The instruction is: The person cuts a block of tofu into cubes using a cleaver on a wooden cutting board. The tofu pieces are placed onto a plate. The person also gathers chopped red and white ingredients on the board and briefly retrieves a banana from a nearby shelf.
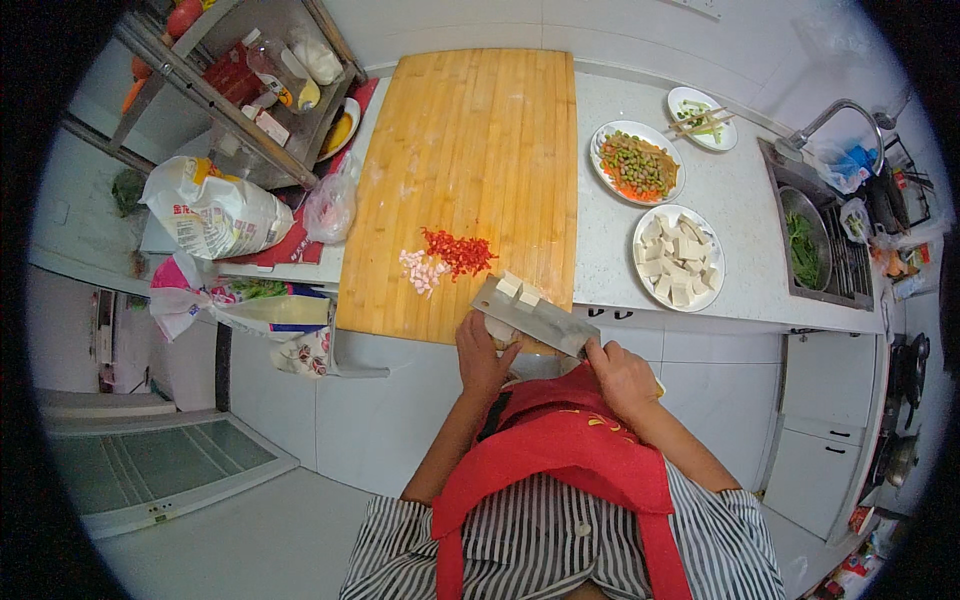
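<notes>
My right hand (619, 375) grips the handle end of a metal cleaver (540, 322), whose blade lies slanted over the near edge of a wooden cutting board (465, 135). White tofu cubes (517, 289) sit along the blade's far side. My left hand (484, 356) is at the board's near edge, its fingers around a pale round thing (499, 330) partly hidden by the blade; I cannot tell what it is. Farther up the board lie chopped red pepper (459, 253) and small pale pink diced pieces (422, 271). A white plate of tofu cubes (679, 259) stands to the right.
Right of the board are a plate of diced vegetables (637, 163), a smaller plate with chopsticks (703, 120) and a sink (814, 292) holding a bowl of greens (805, 247). To the left stand a metal shelf (225, 105), a white sack (214, 210) and a plastic bag (331, 206).
</notes>
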